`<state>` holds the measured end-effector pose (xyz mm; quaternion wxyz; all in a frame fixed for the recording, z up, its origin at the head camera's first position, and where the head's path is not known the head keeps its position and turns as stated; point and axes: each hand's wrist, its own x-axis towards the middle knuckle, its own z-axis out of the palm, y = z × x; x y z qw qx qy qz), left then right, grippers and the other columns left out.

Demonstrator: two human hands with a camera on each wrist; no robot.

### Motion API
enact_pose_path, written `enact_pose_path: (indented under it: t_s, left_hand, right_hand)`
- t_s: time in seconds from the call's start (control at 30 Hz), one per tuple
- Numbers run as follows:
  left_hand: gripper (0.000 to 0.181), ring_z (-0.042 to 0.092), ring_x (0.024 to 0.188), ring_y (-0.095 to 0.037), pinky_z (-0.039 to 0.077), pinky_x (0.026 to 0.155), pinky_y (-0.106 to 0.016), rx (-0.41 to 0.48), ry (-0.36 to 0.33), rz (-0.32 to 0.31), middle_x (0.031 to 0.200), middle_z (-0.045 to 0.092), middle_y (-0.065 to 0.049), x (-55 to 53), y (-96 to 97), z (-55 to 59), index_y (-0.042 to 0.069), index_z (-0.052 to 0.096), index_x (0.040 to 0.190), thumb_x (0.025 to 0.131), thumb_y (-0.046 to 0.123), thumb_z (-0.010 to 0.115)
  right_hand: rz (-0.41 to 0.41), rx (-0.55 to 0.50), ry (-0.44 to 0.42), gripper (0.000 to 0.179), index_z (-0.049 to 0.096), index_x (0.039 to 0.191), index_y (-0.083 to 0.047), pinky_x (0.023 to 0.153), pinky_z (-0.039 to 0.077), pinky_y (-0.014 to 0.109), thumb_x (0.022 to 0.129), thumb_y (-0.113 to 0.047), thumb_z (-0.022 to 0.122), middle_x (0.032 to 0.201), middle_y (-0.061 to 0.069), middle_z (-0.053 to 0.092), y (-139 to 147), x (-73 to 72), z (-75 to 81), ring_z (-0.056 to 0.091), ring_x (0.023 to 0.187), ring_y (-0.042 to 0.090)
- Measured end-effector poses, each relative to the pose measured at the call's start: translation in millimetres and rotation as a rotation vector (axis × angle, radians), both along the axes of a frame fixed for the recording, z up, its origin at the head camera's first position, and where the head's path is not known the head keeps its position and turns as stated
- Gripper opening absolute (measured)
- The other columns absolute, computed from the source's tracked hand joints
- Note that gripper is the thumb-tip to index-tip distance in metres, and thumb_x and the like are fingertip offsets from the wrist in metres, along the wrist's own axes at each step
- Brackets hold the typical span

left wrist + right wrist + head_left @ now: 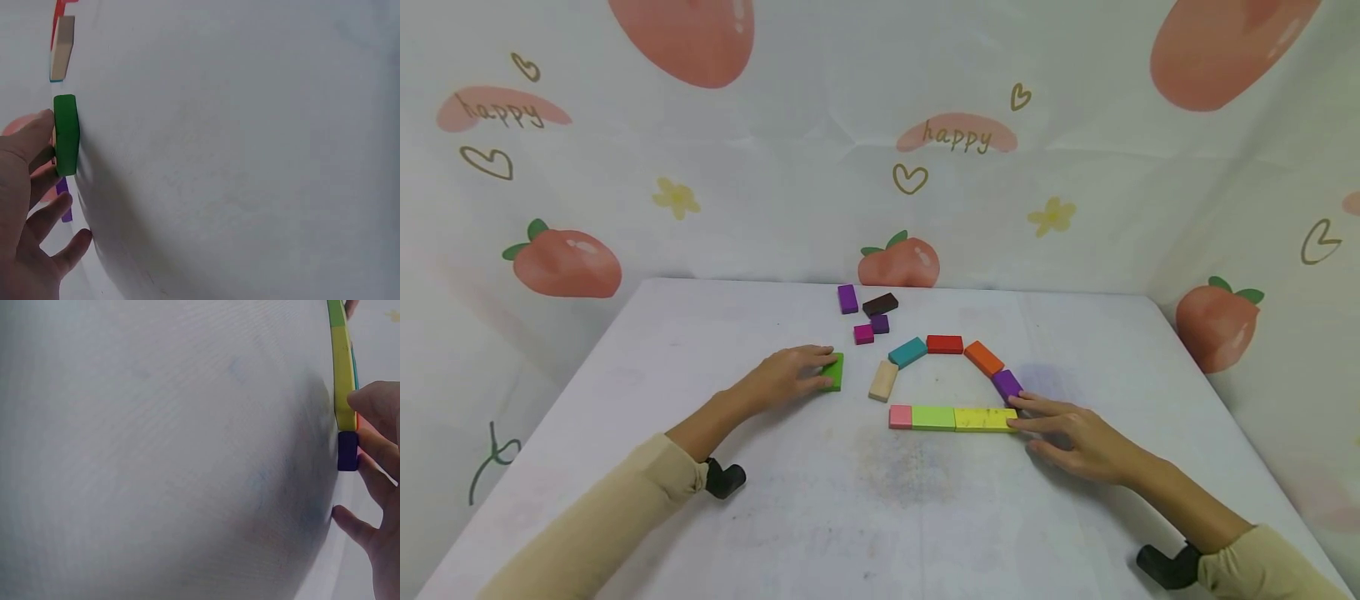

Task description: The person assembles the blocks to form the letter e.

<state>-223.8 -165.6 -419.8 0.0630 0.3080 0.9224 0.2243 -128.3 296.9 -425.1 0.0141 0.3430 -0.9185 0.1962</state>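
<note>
At the left, my left hand [793,375] pinches a green block [833,372] between thumb and fingers, near the table top. My right hand [1078,437] reaches in from the right with its fingers extended. Its fingertips touch the right end of a yellow block [985,420] and the lower end of a purple block [1007,386]. The yellow block lies in a straight row with a light green block [933,418] and a pink block [900,417]. Above this row, beige [883,381], teal [907,352], red [944,344] and orange [983,358] blocks curve in an arch toward the purple one.
Behind the arch's left side lie loose blocks: a magenta one [863,334], a dark purple one [879,323], a dark brown one [880,304] and a purple one [847,299]. A fruit-patterned cloth [820,192] hangs behind the white table [925,533].
</note>
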Motion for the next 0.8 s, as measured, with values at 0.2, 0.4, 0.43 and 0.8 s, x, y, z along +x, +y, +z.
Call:
enact_pose_path:
  t_s: [0.2, 0.4, 0.43, 0.8]
  left_hand:
    - [0.055, 0.039, 0.141, -0.035, 0.038, 0.109, -0.050, -0.073, 0.025, -0.065, 0.152, 0.045, -0.013, 11.8, -0.1, -2.1, 0.007, 0.052, 0.145, 0.097, 0.030, 0.065]
    - [0.053, 0.040, 0.141, -0.033, 0.039, 0.109, -0.051, -0.048, 0.061, -0.117, 0.151, 0.046, -0.011, 22.8, 1.8, -5.0, 0.008, 0.054, 0.143, 0.096, 0.031, 0.066]
    - [0.053, 0.040, 0.141, -0.033, 0.040, 0.108, -0.053, -0.044, 0.071, -0.130, 0.151, 0.047, -0.011, 24.5, 1.8, -5.9, 0.008, 0.055, 0.142, 0.096, 0.031, 0.066]
    - [0.050, 0.044, 0.139, -0.029, 0.044, 0.104, -0.053, -0.034, 0.115, -0.193, 0.149, 0.050, -0.008, 38.3, 4.5, -6.4, 0.009, 0.058, 0.140, 0.097, 0.033, 0.065]
  right_hand:
    - [0.000, 0.002, -0.010, 0.038, 0.073, 0.124, -0.018, 0.095, 0.048, 0.054, 0.086, -0.014, 0.076, 0.143, 0.007, 0.056, 0, -0.6, 0.6, 0.050, 0.133, 0.034]
    - [0.009, 0.009, 0.006, 0.039, 0.073, 0.123, -0.018, 0.095, 0.049, 0.053, 0.084, -0.012, 0.077, 0.143, 0.006, 0.057, 1, -0.5, 0.7, 0.051, 0.132, 0.033]
    - [0.009, 0.011, 0.007, 0.039, 0.073, 0.123, -0.018, 0.095, 0.049, 0.053, 0.085, -0.012, 0.077, 0.143, 0.006, 0.057, 1, -0.5, 0.5, 0.051, 0.133, 0.033]
    - [0.007, 0.011, -0.002, 0.039, 0.073, 0.123, -0.018, 0.095, 0.048, 0.054, 0.085, -0.012, 0.076, 0.143, 0.006, 0.057, 0, -0.5, 0.3, 0.050, 0.133, 0.034]
